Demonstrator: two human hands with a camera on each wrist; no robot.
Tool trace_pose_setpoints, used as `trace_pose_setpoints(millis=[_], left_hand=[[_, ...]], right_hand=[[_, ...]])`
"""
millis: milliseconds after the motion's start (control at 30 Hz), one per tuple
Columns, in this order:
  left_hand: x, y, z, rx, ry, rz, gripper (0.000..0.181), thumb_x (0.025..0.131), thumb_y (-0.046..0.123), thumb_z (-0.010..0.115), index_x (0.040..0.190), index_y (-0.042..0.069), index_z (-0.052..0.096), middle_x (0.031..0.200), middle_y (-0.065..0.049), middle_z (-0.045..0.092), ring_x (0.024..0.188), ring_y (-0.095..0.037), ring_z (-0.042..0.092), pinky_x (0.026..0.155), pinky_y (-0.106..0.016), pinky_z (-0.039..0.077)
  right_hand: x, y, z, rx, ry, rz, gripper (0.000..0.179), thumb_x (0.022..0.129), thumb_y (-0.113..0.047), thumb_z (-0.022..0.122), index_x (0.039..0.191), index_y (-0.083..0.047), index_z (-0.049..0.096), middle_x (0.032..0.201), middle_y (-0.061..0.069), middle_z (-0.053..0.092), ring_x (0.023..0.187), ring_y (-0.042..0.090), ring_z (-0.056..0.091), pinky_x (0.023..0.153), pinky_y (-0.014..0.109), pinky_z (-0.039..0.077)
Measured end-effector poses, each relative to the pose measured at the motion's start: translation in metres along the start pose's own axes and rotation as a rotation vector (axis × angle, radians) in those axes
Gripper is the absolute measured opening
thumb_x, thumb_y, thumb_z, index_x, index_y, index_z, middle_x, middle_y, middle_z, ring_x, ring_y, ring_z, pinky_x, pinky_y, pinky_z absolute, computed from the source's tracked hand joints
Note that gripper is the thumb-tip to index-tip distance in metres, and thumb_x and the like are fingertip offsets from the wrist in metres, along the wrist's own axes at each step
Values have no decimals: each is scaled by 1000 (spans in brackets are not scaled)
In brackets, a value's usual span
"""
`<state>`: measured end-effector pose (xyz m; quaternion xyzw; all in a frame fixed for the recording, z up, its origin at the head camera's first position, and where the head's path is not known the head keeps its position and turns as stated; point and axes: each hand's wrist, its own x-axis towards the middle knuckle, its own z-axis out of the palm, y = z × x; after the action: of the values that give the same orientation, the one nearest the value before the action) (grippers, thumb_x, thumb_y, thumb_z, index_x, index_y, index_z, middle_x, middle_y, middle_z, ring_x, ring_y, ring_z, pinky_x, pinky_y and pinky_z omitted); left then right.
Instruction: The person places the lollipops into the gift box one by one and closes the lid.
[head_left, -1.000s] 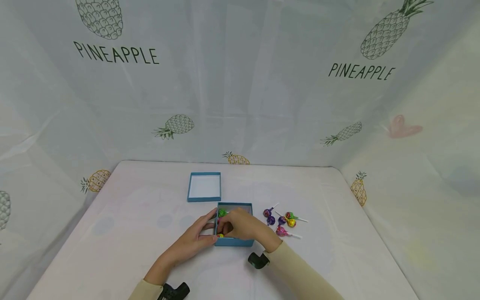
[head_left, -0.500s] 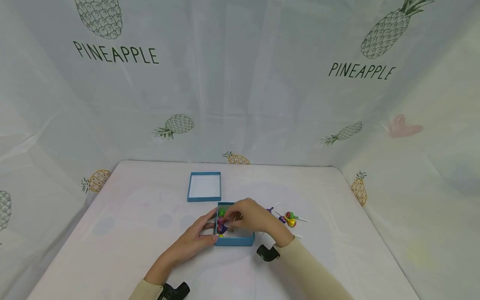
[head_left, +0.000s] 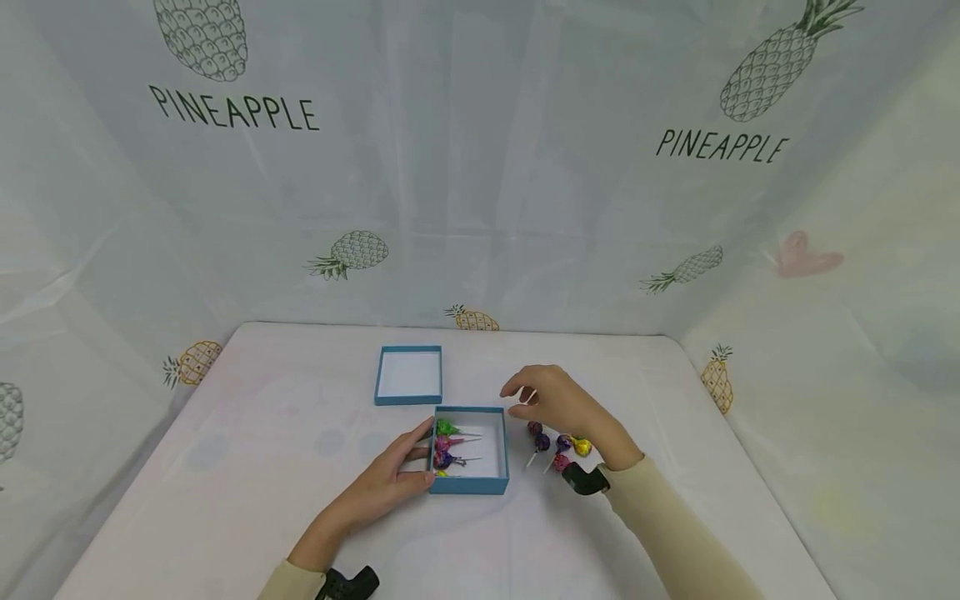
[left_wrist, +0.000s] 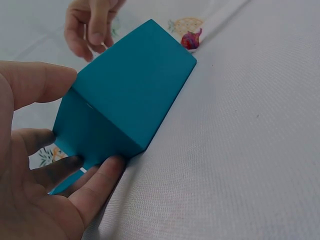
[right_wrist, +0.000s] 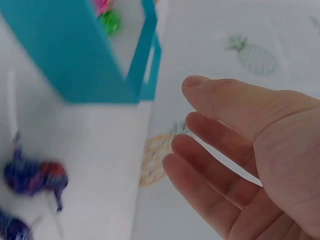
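A blue box (head_left: 471,486) stands with its inside showing in the head view. Several lollipops lie in it along its left wall, among them a green lollipop (head_left: 446,427), a pink lollipop (head_left: 444,443) and a purple lollipop (head_left: 443,459); a yellow one is mostly hidden by the front wall. My left hand (head_left: 393,472) rests its fingers and thumb against the box's left side, also plain in the left wrist view. Beyond the box's right side, my right hand (head_left: 558,404) hovers with loosely bent fingers and holds nothing. Loose lollipops (head_left: 542,442) lie beneath it, partly covered by the hand.
A shallow blue lid (head_left: 408,399) lies inside up on the white-covered table (head_left: 247,467), behind and left of the box. The patterned cloth (head_left: 480,167) rises at the back and both sides. A yellow lollipop (head_left: 582,447) lies at the right of the loose group.
My right hand has left the box and moved right and away, over the loose lollipops. A purple lollipop now lies uncovered in the box. My left hand has stayed at the box.
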<state>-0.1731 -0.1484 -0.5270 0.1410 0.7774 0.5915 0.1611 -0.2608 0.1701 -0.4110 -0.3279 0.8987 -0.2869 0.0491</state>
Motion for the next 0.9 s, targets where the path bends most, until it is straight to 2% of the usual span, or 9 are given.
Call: trace_pose_setpoints(millis=[167,300,400,533,733,900], left_hand=[[1,-1,-1,4,-4,4,83,103,28,71,171,29,23,172,-14,29,151,-39,42,109,-31,51],[1,-2,-1,-10,-9,1,84,103,29,71,171,29,22,173,-13,28,152,-38,41,102,-17,47],[1,-2,0,-17,-12,-2,84,103,29,71,171,28,22,173,-14,28,153,-39,40,100,-15,46],[1,-1,0,-5,-7,-4,84,103,30,71,171,29,23,172,-14,30,152,-39,40,101,-15,45],[0,0,0,-1,-1,-9,83,103,29,72,171,30,24,171,-13,31,152,-38,41,102,-16,45],[0,0,1,4,0,7,82,103,28,71,171,27,24,170,-15,32,151,-39,42,108,-28,49]], right_hand=[[-7,25,-3,-22,-3,16,25,93,-8,83,117,-7,78,113,9,76,102,27,69,91,49,61],[-13,42,0,-31,-12,47,25,94,-6,81,118,-4,77,117,11,75,106,31,69,94,50,60],[-17,53,4,-16,-27,90,25,94,-4,80,119,-6,77,119,6,74,111,31,68,99,51,58],[-20,65,11,12,-48,124,26,95,-4,80,120,-8,77,121,2,73,116,31,67,103,52,56],[-20,77,19,-6,-78,111,25,95,-7,81,119,-10,78,119,1,75,112,26,69,100,47,58],[-20,82,22,-18,-93,108,23,95,-11,81,117,-12,79,116,-1,76,108,21,70,98,44,59]])
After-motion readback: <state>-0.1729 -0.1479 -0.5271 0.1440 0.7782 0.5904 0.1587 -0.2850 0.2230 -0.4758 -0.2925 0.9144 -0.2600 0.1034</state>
